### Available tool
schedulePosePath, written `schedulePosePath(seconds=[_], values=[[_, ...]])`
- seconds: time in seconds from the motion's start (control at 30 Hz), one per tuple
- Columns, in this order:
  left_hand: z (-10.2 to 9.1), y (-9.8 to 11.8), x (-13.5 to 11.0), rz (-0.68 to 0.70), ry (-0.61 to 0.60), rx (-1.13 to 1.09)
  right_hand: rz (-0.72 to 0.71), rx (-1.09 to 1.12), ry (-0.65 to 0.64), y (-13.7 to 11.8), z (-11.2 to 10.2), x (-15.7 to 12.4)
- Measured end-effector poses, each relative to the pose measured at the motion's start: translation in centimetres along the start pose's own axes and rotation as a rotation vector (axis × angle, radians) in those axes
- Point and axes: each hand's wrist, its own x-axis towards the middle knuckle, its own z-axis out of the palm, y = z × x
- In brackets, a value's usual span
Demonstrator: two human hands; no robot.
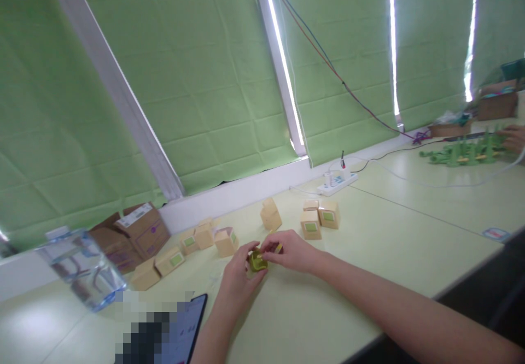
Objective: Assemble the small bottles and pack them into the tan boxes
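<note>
My left hand (240, 276) is wrapped round a small olive-green cup-like piece (258, 262), held just above the table. The fingers of my right hand (289, 250) are bent together at the piece's right rim. Something small and yellowish shows among those right fingers, too blurred to name. Behind my hands stands an open small tan carton (270, 215). Another small carton (226, 241) with a green label is just beyond my left hand, and a cluster of labelled cartons (310, 225) sits past my right hand.
At left are a large water bottle (88, 271), an open brown cardboard box (141, 230) and more small cartons (170, 260). A tablet-like screen (184, 326) lies in front. A power strip (337, 184) with cables lies at the back; another person's hand (514, 137) is by green parts (463, 153).
</note>
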Motion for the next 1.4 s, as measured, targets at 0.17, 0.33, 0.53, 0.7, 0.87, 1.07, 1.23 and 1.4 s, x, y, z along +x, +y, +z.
schedulePosePath(seconds=[0.17, 0.33, 0.53, 0.7, 0.87, 1.07, 1.23, 1.4], values=[[-0.2, 0.2, 0.1, 0.08, 0.018, -0.053, 0.024, -0.029, -0.017, 1.0, 0.3, 0.1], [0.0, 0.0, -0.1, 0.109, -0.007, -0.105, 0.003, -0.099, -0.047, 0.7, 0.0, 0.3], [0.2, -0.5, -0.1, 0.094, -0.009, -0.15, -0.097, -0.257, -0.075, 0.3, -0.1, 0.3], [0.1, -0.4, 0.0, 0.1, 0.001, -0.156, -0.135, -0.33, -0.126, 0.7, 0.2, 0.3], [0.2, -0.4, -0.1, 0.106, 0.023, -0.143, -0.16, -0.397, -0.168, 0.5, 0.1, 0.4], [0.2, 0.2, -0.3, 0.16, 0.072, -0.06, -0.258, -0.441, -0.165, 0.4, -0.4, 0.3], [0.1, 1.0, -0.4, 0.189, 0.08, -0.042, -0.267, -0.418, -0.175, 0.8, -0.8, 0.1], [0.3, 1.3, -0.4, 0.206, 0.081, -0.07, -0.296, -0.341, -0.225, 1.3, -1.3, 0.0]])
